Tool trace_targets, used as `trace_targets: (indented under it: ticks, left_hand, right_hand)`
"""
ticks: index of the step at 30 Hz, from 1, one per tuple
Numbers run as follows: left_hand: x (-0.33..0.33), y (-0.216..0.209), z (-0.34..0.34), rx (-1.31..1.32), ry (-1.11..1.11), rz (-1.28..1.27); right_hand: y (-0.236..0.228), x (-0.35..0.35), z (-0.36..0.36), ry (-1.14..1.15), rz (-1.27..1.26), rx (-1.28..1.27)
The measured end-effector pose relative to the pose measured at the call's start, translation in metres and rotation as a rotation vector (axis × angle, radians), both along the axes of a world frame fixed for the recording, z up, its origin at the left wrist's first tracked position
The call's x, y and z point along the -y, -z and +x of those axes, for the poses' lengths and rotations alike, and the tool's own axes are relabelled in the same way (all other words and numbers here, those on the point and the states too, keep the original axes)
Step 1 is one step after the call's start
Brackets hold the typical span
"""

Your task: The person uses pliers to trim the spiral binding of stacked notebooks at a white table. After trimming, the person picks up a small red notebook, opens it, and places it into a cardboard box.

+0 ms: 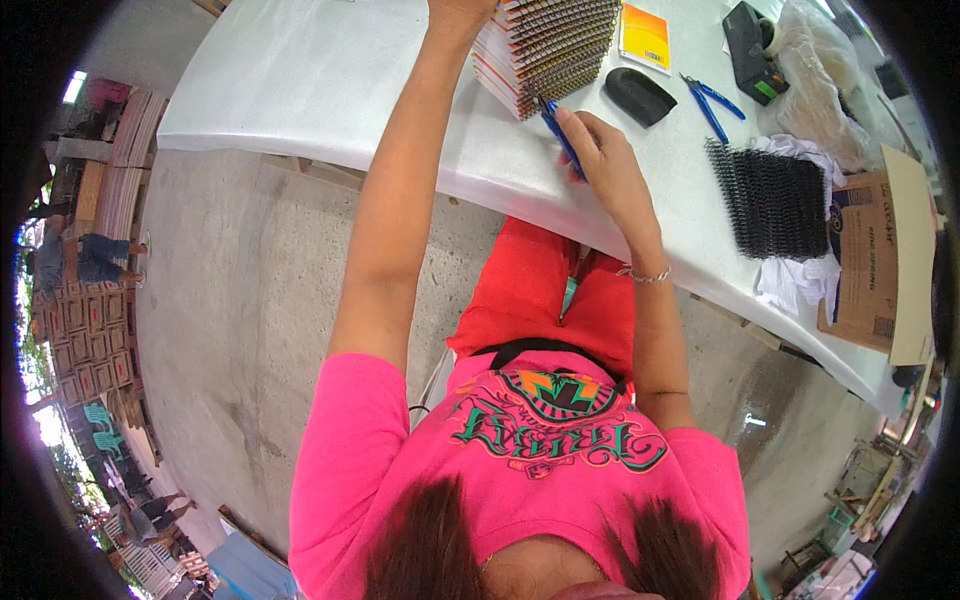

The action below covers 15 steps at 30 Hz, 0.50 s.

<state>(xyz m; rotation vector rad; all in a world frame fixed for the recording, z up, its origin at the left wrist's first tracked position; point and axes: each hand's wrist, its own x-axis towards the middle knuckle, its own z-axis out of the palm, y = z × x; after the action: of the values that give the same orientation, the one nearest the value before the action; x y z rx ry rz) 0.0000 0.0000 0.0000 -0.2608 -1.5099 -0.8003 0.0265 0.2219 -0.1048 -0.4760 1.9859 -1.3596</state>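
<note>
A stack of coil-bound notebooks lies at the table's far side, with rows of dark spiral binding facing up. My left hand is at the stack's left side, partly cut off by the upper edge, so its fingers are hidden. Closed around blue-handled cutting pliers, my right hand holds their jaws at the near corner of the stack, by the end of the coils. A second pair of blue pliers rests on the table to the right.
On the white-covered table are a yellow-orange booklet, a black rounded object and a black box-shaped device. Farther right, a pile of black plastic coils lies beside an open cardboard box and a clear plastic bag.
</note>
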Motion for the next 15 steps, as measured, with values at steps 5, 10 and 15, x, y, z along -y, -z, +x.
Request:
trace_targets:
  ticks: [5, 10, 15]
  left_hand:
    - [-0.009, 0.016, -0.006, -0.017, 0.004, 0.059]
    - [-0.003, 0.009, -0.003, -0.016, -0.01, 0.036]
    - [0.002, 0.006, -0.004, -0.013, -0.008, 0.007]
  right_hand:
    - [0.025, -0.016, 0.022, 0.201, 0.146, -1.002]
    - [0.039, -0.008, 0.026, 0.246, 0.048, -1.053]
    - [0.047, 0.002, 0.021, 0.246, 0.005, -1.072]
